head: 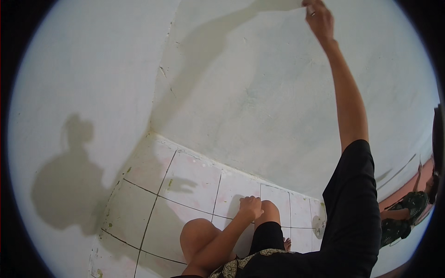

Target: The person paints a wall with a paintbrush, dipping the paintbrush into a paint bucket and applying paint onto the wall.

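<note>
My right hand [320,21] is raised high against the pale painted wall [243,83], at the picture's top edge. Its fingers are curled; a small light-coloured thing shows between them, too small to name. My left hand [251,207] rests near my bent knee [269,210], low in the picture, with its fingers bent and nothing visible in it. The shadow of my raised arm falls across the wall.
White floor tiles [194,173] with dark joints meet the wall along a chipped edge. Another wall [69,69] stands at the left. A round whitish container [320,226] is on the floor. Another person [406,208] is at the far right, with an arm raised.
</note>
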Available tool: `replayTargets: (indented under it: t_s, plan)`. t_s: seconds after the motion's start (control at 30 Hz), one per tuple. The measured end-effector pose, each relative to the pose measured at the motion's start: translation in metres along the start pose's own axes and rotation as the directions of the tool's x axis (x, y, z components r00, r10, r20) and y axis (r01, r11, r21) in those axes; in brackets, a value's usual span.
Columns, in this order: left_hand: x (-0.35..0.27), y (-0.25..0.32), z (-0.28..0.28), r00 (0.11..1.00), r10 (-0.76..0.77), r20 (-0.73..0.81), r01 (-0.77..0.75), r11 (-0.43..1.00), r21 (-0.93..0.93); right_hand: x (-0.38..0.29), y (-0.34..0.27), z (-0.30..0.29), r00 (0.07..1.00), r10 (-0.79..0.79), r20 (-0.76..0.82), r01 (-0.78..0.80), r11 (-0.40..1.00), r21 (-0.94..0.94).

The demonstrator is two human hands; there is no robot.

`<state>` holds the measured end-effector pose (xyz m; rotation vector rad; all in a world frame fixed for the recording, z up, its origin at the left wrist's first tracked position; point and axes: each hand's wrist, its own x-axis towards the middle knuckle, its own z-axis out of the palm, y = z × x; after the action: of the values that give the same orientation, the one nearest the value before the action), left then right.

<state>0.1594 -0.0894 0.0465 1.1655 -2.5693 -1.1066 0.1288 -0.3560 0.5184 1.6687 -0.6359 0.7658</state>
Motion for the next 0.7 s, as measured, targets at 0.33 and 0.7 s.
replayTargets:
  t_s: [0.33, 0.7]
  plan:
    - [0.004, 0.007, 0.004, 0.997, 0.011, -0.083, -0.007, 0.999, 0.042, -0.221, -0.17, -0.016, 0.655, -0.317, 0.686, -0.025, 0.898, 0.439]
    - [0.0, -0.005, 0.003, 1.0, -0.001, -0.017, 0.003, 0.997, 0.079, -0.039, -0.03, -0.049, 0.81, 0.189, 0.555, -0.398, 0.873, 0.283]
